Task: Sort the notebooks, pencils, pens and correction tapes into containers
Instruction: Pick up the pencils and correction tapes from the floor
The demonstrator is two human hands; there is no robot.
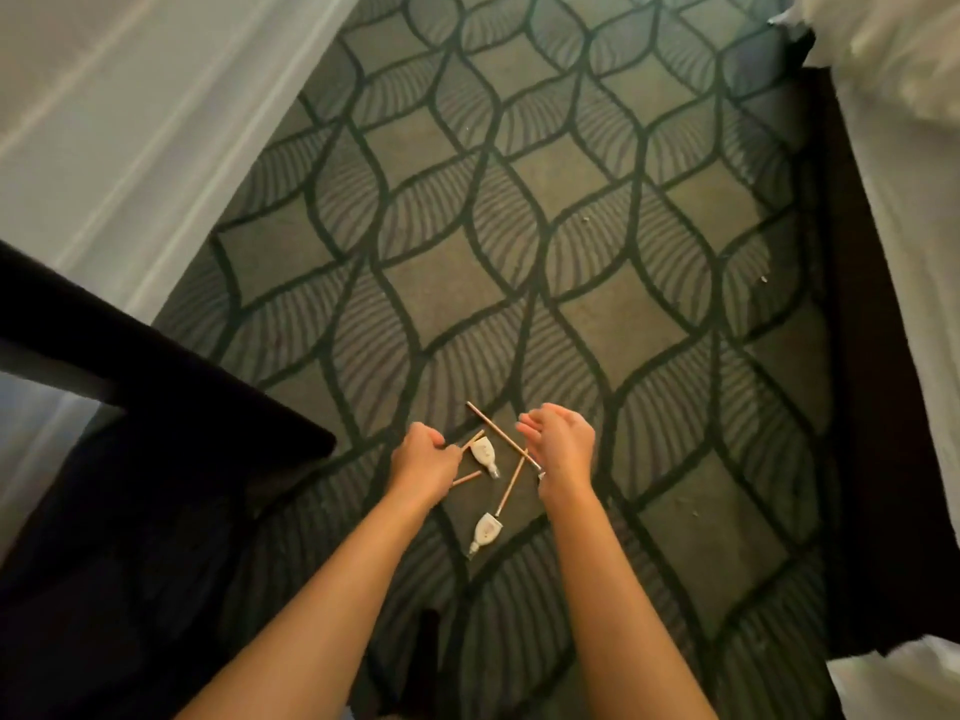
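Head view looked straight down at a patterned carpet (519, 226), where the stationery lay in a small cluster in the lower middle of the frame, between the person's two hands.

The left hand (423, 452) had its fingers curled and pinched the end of a short pencil (474, 440), which ran up and to the right from the fingertips and lay against the upper correction tape (483, 453). A second pencil (467, 478) showed just below that hand, partly hidden by the wrist. The right hand (563, 444) hovered with its fingers loosely curled and held nothing. A long pencil (493, 431) ran diagonally from above the tapes down toward this wrist. A fourth pencil (511, 485) slanted down from the long one, its lower end close to the lower correction tape (485, 532). Both tapes were white, with their tips pointing down the frame.

A dark piece of furniture (130, 459) filled the lower left. A dark bed base (857, 356) ran along the right edge of the carpet, with white bedding (909, 200) beyond it. A pale wall (130, 122) took up the upper left.
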